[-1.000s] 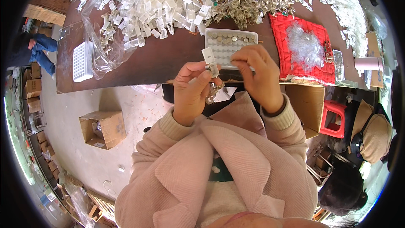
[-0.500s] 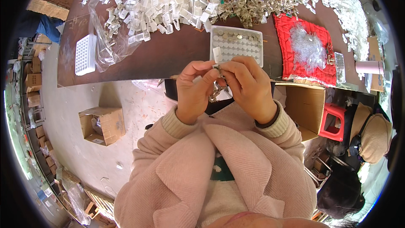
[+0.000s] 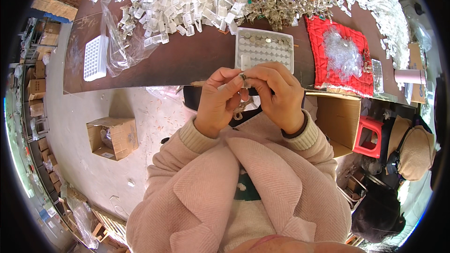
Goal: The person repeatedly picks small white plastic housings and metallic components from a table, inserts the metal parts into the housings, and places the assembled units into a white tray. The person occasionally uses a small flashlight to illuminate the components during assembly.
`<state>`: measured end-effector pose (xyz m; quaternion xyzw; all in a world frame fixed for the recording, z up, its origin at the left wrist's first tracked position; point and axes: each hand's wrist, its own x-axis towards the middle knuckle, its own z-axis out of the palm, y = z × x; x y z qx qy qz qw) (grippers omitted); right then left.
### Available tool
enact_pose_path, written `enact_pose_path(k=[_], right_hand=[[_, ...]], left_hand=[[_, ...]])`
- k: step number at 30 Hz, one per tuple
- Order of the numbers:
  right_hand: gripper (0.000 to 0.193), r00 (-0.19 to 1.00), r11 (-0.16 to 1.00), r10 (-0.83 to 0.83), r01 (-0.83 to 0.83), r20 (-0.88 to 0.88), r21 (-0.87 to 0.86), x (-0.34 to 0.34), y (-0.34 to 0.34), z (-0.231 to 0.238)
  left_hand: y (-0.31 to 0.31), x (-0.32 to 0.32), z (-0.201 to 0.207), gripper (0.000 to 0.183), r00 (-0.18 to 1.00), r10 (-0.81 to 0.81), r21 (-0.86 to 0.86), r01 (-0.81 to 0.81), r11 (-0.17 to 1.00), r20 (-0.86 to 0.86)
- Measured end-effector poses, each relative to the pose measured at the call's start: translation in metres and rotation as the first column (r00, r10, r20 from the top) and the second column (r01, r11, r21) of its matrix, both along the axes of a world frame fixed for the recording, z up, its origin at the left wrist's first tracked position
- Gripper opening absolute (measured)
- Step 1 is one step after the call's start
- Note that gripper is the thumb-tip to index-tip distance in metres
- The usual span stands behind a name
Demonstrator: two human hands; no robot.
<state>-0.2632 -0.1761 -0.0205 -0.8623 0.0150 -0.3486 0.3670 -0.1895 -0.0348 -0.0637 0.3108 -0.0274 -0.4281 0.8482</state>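
My left hand and my right hand meet at the table's near edge, both closed in a pinch on a small white plastic piece. Its flat, pale end sticks up beyond the fingertips; the rest is mostly covered by them. Below the pinch, metal clasps hang between my palms, partly hidden by the left fingers. Just beyond the hands lies a pale tray with rows of pockets, and round silvery discs sit in its far part.
White plastic pieces and metal clasps are heaped at the back. A red cloth with clear plastic bits lies right of the tray. A white pocketed tray lies far left. Cardboard boxes and a red stool stand below.
The white piece has sunk a little and shifted slightly right between my fingertips. The hanging metal clasps sit somewhat lower. Both hands stay pinched in almost the same place.
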Motion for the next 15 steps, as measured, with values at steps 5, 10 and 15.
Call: enact_pose_path(k=[5,10,15], right_hand=[[0.025,0.997,0.993,0.079,-0.079,-0.001,-0.084,0.001,-0.006,-0.004],[0.02,0.988,0.983,-0.154,0.153,-0.003,-0.101,-0.01,-0.017,-0.01],[0.021,0.88,0.866,-0.473,0.457,-0.042,-0.203,-0.012,-0.062,-0.031]], left_hand=[[0.002,0.002,-0.004,0.012,0.998,-0.027,-0.004,0.026,1.0,-0.062],[0.0,0.004,-0.006,0.012,0.997,0.034,0.042,-0.031,0.999,-0.067],[-0.001,0.008,-0.009,0.011,0.999,0.008,-0.08,-0.012,0.997,-0.042]])
